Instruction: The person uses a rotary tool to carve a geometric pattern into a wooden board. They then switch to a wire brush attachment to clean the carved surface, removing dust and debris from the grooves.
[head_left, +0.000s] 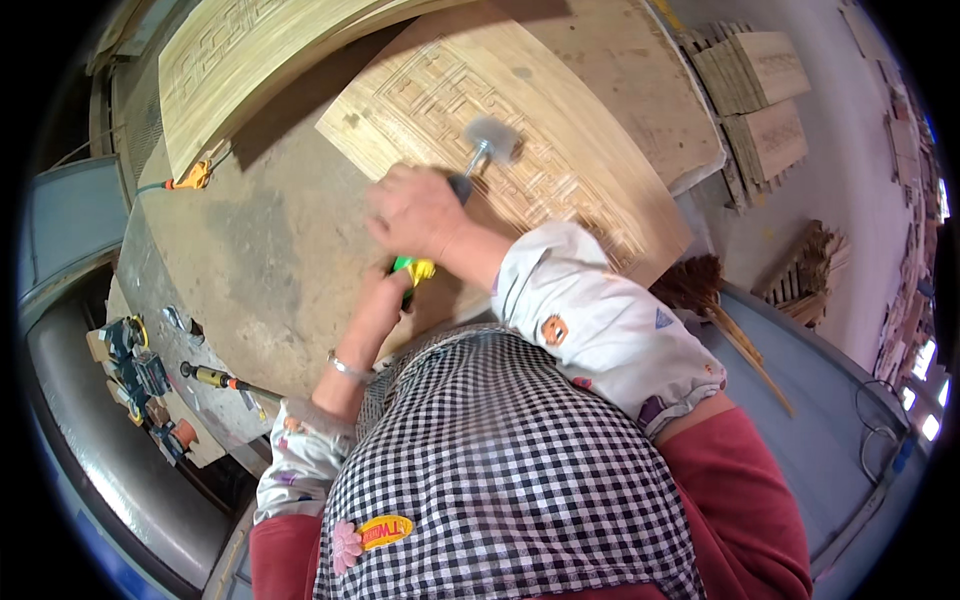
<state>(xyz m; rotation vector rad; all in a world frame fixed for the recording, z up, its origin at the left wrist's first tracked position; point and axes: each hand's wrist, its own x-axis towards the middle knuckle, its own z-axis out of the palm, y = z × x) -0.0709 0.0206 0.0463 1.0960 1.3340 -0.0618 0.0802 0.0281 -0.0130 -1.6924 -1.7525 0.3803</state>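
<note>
Both of my hands grip a handheld power grinder, a straight tool with a green and yellow rear body (418, 270) and a grey round abrasive wheel (492, 138) on a metal shaft. My right hand (415, 208) is wrapped round its dark front part. Behind it, my left hand (382, 302) closes on the green and yellow end; some of its fingers are hidden. The wheel, blurred, is over a pale wooden panel (625, 175) carved with a raised geometric pattern. I cannot tell whether it touches the wood. The panel lies slanted on the worn worktable (255, 250).
Another carved wooden piece (240, 75) stands at the table's far left, beside an orange and yellow cord connector (197, 175). A second yellow and black tool (210, 375) and several power tools (140, 375) lie at left. Stacked panels (765, 75) and a broom (695, 280) are right.
</note>
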